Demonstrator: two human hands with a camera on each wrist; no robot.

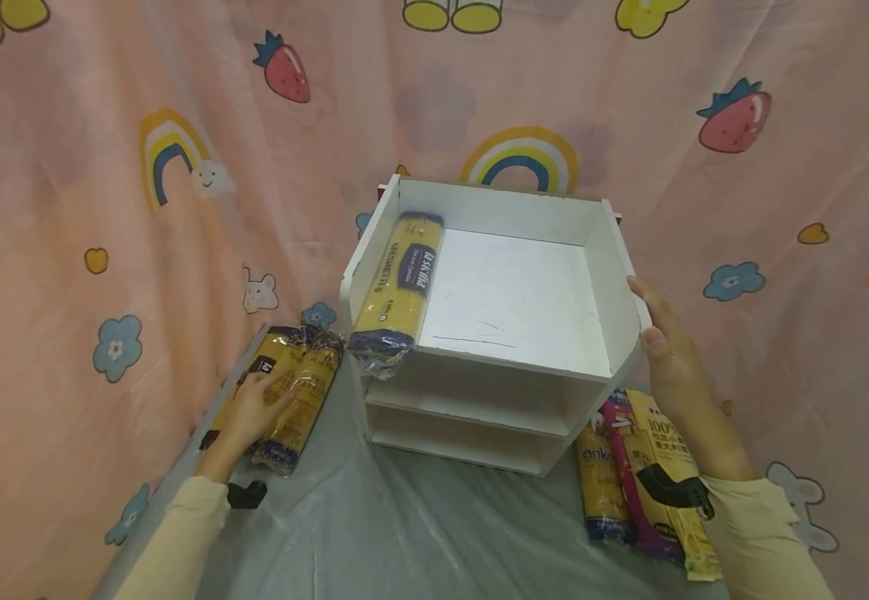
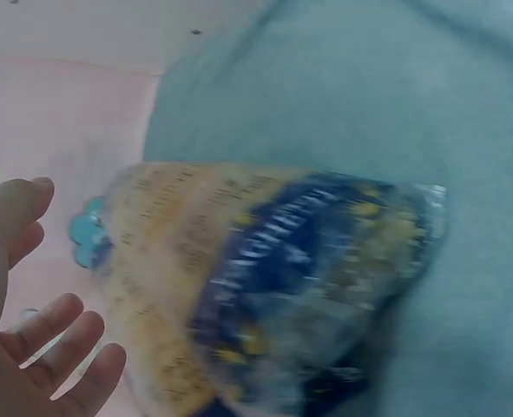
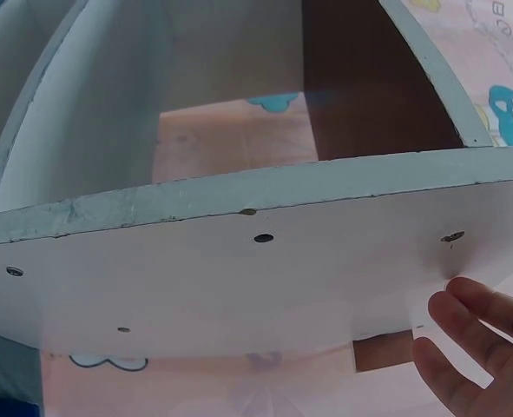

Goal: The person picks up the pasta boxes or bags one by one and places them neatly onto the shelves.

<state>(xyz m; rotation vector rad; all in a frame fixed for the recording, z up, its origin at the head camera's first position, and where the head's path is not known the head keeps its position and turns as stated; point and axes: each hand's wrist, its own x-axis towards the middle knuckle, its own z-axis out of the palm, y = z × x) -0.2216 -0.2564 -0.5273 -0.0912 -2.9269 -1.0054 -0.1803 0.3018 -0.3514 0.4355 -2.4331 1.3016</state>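
Observation:
My left hand (image 1: 252, 410) reaches over two yellow spaghetti packs (image 1: 303, 408) lying side by side left of the shelf. In the left wrist view its fingers (image 2: 61, 326) are spread and loosely bent, close beside the blurred pack end (image 2: 282, 252). My right hand (image 1: 670, 358) is at the right side panel of a white shelf unit (image 1: 509, 300), thumb near the panel's front edge. The right wrist view shows those fingertips (image 3: 460, 308) right by the panel's outer face. Another spaghetti pack (image 1: 402, 283) lies on the top tier, against the left wall.
Right of the shelf, under my right forearm, lie a yellow pasta pack (image 1: 602, 483), a magenta pack (image 1: 640, 483) and a pale yellow pack (image 1: 674, 458). A grey-green cloth (image 1: 404, 525) covers the table. A pink patterned curtain (image 1: 314, 233) hangs right behind the shelf.

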